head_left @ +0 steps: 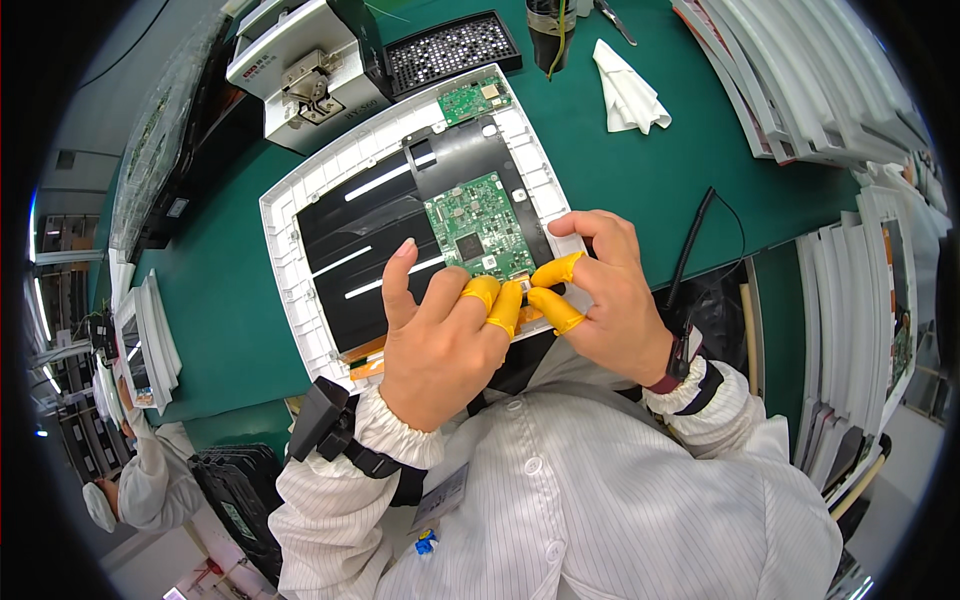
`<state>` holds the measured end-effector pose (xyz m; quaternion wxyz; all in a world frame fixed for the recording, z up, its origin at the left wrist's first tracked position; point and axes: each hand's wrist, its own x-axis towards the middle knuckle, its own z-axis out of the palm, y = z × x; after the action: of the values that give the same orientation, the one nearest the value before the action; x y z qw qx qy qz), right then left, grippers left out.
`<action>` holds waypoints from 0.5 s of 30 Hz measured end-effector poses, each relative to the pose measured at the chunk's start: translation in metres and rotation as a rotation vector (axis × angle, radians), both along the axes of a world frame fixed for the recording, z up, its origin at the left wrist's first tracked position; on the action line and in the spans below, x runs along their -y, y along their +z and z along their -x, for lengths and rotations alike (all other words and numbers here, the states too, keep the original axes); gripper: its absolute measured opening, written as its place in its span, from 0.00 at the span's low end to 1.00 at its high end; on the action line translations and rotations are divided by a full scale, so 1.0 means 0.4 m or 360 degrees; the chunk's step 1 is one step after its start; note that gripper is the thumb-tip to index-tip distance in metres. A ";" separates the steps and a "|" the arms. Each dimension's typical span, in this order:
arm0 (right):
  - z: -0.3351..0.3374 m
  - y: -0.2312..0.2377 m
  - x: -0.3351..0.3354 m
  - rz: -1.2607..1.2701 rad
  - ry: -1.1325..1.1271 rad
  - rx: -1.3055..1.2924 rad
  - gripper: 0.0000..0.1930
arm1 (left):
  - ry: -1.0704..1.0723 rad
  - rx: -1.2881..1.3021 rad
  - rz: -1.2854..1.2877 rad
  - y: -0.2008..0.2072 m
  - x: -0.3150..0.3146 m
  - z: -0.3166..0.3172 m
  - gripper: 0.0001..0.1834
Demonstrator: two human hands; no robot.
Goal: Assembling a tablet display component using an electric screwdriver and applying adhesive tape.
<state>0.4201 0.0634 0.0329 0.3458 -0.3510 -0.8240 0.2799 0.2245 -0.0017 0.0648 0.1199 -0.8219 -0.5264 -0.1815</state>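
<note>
In front of me lies a white plastic panel housing [290, 255] with a black back plate [345, 235]. A green circuit board [480, 225] is mounted on it, and a smaller green board [475, 102] sits at its far end. My left hand [440, 345] rests at the board's near edge, two fingers in yellow finger cots closed together there, another finger raised. My right hand [610, 300] meets it from the right, its cotted thumb and forefinger bent in at the same corner. Orange flex film [530, 314] shows below the fingertips. What they pinch is hidden.
A white-and-grey machine [320, 75] and a black perforated tray [455, 52] stand behind the housing. A folded white cloth [628, 90], tweezers [615, 22] and a black cable [690, 235] lie rightward. White panels are stacked [790, 80] at right. Another person [150, 470] is at far left.
</note>
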 end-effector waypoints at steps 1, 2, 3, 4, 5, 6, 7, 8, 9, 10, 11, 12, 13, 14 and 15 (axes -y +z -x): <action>0.000 0.000 0.000 -0.0002 -0.0001 -0.0002 0.11 | -0.0033 -0.0018 0.0027 0.002 0.001 0.004 0.02; -0.001 0.000 0.000 -0.0003 -0.0002 -0.0005 0.11 | -0.0066 -0.0037 0.0055 0.004 0.002 0.008 0.02; -0.001 -0.001 0.001 -0.0005 -0.0002 -0.0004 0.11 | -0.0067 -0.0037 0.0054 0.002 0.002 0.010 0.02; 0.000 -0.002 0.001 -0.0007 -0.0002 -0.0021 0.10 | -0.0088 -0.0024 0.0029 -0.002 0.000 0.013 0.02; 0.001 -0.004 0.001 -0.0008 -0.0001 -0.0037 0.09 | -0.0109 -0.0010 0.0004 -0.004 -0.002 0.016 0.02; 0.003 -0.006 0.002 -0.0008 -0.0001 -0.0037 0.09 | -0.0109 -0.0010 0.0004 -0.003 -0.003 0.017 0.02; 0.007 -0.007 0.003 -0.0028 -0.0039 -0.0029 0.09 | -0.0119 0.0014 0.0021 -0.003 -0.004 0.019 0.02; 0.011 -0.008 0.004 -0.0048 -0.0077 -0.0021 0.09 | -0.0128 0.0038 0.0039 -0.003 -0.005 0.019 0.02; 0.016 -0.005 0.004 -0.0048 -0.0076 -0.0021 0.09 | -0.0127 0.0038 0.0040 -0.004 -0.005 0.020 0.02; 0.020 -0.001 0.005 -0.0036 -0.0102 -0.0013 0.08 | -0.0125 0.0038 0.0045 -0.005 -0.005 0.021 0.02; 0.023 0.002 0.005 -0.0024 -0.0127 -0.0006 0.08 | -0.0122 0.0038 0.0050 -0.006 -0.004 0.022 0.03; 0.025 0.002 0.005 -0.0024 -0.0127 -0.0006 0.08 | -0.0122 0.0038 0.0050 -0.006 -0.004 0.022 0.03; 0.026 0.003 0.005 -0.0022 -0.0138 0.0005 0.09 | -0.0123 0.0057 0.0064 -0.006 -0.004 0.022 0.03; 0.027 0.003 0.006 -0.0020 -0.0149 0.0015 0.09 | -0.0124 0.0075 0.0078 -0.005 -0.004 0.022 0.03; 0.029 0.002 0.006 -0.0020 -0.0147 0.0015 0.09 | -0.0123 0.0075 0.0078 -0.005 -0.003 0.022 0.03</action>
<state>0.4084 0.0611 0.0338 0.3567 -0.3878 -0.8103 0.2567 0.2157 -0.0003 0.0629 0.0804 -0.8398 -0.5013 -0.1924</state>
